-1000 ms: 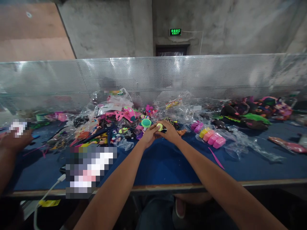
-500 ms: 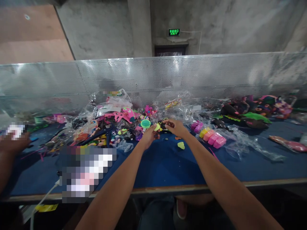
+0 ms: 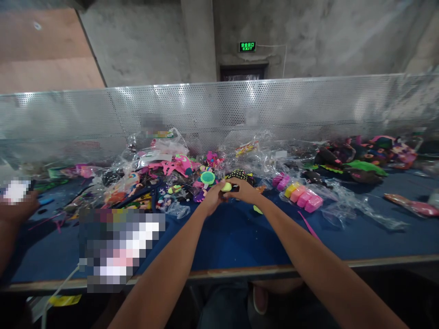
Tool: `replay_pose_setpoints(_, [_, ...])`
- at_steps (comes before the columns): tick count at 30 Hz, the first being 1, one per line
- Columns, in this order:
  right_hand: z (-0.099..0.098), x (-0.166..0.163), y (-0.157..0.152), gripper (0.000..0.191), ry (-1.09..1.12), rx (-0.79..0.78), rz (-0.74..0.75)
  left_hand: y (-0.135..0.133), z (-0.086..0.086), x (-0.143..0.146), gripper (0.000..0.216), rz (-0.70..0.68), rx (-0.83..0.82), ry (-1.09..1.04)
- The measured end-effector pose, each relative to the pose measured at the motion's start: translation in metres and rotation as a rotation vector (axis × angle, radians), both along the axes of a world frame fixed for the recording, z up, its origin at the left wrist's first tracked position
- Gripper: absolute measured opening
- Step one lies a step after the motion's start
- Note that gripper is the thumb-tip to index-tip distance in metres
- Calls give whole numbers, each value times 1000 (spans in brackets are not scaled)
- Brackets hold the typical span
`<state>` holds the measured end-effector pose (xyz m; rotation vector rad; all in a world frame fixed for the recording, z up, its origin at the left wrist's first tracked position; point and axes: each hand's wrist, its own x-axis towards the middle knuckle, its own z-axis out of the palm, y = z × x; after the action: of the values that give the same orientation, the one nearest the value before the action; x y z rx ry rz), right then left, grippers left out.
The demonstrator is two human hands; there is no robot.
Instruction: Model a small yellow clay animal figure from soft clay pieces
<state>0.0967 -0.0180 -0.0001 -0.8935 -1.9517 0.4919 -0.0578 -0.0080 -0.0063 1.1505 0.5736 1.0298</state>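
My left hand (image 3: 214, 197) is closed around a small pale yellow lump (image 3: 226, 187) that looks like modelling clay. From the other side my right hand (image 3: 243, 189) meets it, fingers bent and fingertips at the lump. Just behind the hands lies a black thing with yellow dots (image 3: 240, 174). A second pale yellow piece (image 3: 257, 209) rests on the blue table beneath my right wrist, partly hidden. Left of the lump is a round green-topped piece (image 3: 207, 178).
Colourful figures and clear plastic bags (image 3: 178, 164) are heaped at centre left. Yellow-to-pink clay packs (image 3: 305, 197) sit at right, near dark figures (image 3: 356, 171). A perforated metal screen (image 3: 291, 103) runs behind. Another person's hand (image 3: 20, 208) holds a blurred bright object at far left.
My right hand has moved down and left to the yellow lump in my left hand. The black dotted thing now shows more behind it.
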Motion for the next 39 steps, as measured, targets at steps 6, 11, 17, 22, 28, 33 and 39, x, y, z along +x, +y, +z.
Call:
replay_pose_setpoints(6, [-1, -9, -4, 45, 93, -65, 2, 1, 0, 0, 40, 24, -8, -12])
replay_pose_setpoints(11, [1, -11, -9, 54, 94, -153, 59, -2, 2, 1, 39, 37, 26, 20])
replay_pose_setpoints(17, [6, -6, -10, 53, 12, -130, 75, -1, 2, 0, 42, 10, 5, 49])
replay_pose_setpoints(22, [6, -5, -8, 53, 20, -175, 48, -2, 2, -1, 45, -36, 16, 68])
replay_pose_setpoints(28, [4, -9, -9, 44, -4, -53, -73, -3, 2, 0, 46, -46, 36, 82])
replay_pose_setpoints(33, [4, -14, -12, 42, 49, -86, -60, -3, 3, 1, 47, -27, 35, 84])
replay_pose_setpoints(39, [5, -13, -13, 46, 93, -148, -19, -3, 3, 0, 44, -60, 36, 67])
